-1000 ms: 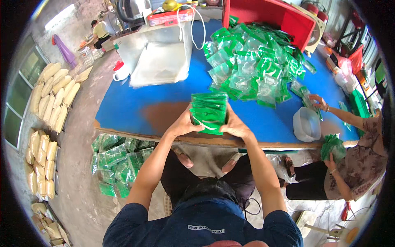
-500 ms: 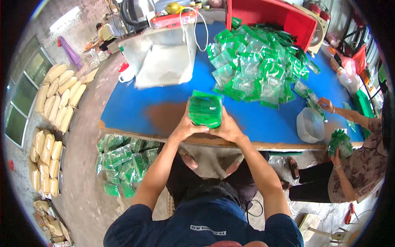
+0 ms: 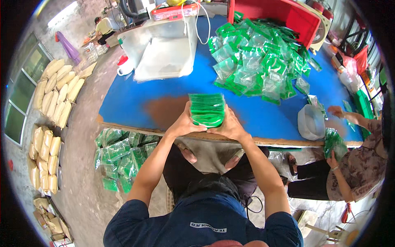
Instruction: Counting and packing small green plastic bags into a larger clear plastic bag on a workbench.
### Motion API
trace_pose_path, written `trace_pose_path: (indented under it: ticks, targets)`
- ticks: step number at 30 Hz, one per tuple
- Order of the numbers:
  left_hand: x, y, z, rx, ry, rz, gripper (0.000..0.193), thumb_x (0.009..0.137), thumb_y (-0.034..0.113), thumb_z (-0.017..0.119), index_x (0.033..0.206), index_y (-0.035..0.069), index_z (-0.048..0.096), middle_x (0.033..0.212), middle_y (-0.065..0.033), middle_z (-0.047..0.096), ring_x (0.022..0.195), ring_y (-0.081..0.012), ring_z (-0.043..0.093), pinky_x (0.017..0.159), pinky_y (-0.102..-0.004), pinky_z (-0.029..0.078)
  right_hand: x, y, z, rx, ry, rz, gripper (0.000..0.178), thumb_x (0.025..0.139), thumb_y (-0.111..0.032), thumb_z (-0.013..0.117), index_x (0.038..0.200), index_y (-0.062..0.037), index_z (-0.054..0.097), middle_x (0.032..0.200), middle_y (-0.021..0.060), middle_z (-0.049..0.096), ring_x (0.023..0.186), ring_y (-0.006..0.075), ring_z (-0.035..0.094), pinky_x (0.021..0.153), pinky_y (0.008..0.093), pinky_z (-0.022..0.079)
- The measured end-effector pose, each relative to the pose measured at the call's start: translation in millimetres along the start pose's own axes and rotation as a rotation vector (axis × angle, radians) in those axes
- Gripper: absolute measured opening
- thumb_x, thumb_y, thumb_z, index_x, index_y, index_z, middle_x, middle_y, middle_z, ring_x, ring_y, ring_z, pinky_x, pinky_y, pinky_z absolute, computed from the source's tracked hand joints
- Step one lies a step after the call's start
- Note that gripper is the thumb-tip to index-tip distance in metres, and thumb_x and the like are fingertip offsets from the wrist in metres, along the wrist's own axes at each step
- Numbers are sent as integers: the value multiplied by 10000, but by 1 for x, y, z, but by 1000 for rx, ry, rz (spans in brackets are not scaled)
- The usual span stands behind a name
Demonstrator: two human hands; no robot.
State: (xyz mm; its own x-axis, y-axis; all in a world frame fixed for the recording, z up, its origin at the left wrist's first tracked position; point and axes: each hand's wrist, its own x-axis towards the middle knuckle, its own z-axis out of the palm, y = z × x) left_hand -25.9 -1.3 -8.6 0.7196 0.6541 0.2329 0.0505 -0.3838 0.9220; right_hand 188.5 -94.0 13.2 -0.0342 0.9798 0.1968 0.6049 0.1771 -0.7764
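Note:
Between both palms I hold a thick stack of green-and-clear plastic packets (image 3: 207, 110), its layered edges facing up, over the near edge of the blue table (image 3: 173, 92). My left hand (image 3: 184, 124) is wrapped round the stack's left side, and my right hand (image 3: 229, 125) grips its right side; the thumbs come close together in front. Some fingers are hidden behind the stack. Beyond it, to the right, a large loose heap of similar green packets (image 3: 259, 66) spills from a tipped red crate (image 3: 296, 20).
A metal tray (image 3: 164, 59) with a white sheet and a white mug with a red lid (image 3: 125, 66) stand far left. At right a co-worker (image 3: 354, 160) handles packets beside a translucent tub (image 3: 311, 122). Bagged green packets (image 3: 119, 158) lie on the floor at left.
The stack has tipped in my hands, so its layered edges show more sharply. The co-worker's far hand has moved a little to the right, away from the tub.

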Motion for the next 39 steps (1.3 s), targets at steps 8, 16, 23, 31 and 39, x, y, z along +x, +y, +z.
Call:
trace_pose_path:
  ticks: [8,16,23,31,39]
  targets:
    - [4,6,3,-159,62,7,868,690,65,844,1421,34,378,1272,-78,556,1208,-186,519,1049,-361,413,-3,6,-5,42,6,-23,882,626,-236,900,1320,-7,405,1255,247,548,1228,396,509,1059,458,418]
    - [-1,84,7,656,210,579,595,676,143,839,1175,77,522,1161,-86,658,1061,-291,648,1051,-435,435,-11,-29,-61,1256,-483,669,1196,782,-934,209,1501,16,316,1377,218,548,1188,365,589,979,496,502]
    - [-12,54,18,957,140,804,448,825,108,658,1246,123,506,1484,-128,414,1402,-362,367,1171,-586,235,-3,-54,-60,1090,-423,480,599,827,-411,788,1244,-33,584,1123,101,684,969,219,685,837,388,578]
    - [-27,52,19,1217,-131,723,689,865,382,535,1515,226,368,1615,-106,242,1492,-339,211,1201,-580,139,-16,-27,-50,1180,-471,571,580,842,-347,760,1298,-42,570,1170,116,673,1020,226,674,900,378,557]
    - [-14,81,31,1126,-313,629,867,773,410,705,1527,181,343,1612,-108,254,1480,-338,239,1215,-565,141,-39,5,-39,1212,-326,536,585,851,-327,746,1319,-36,550,1194,113,663,1038,230,664,892,394,557]
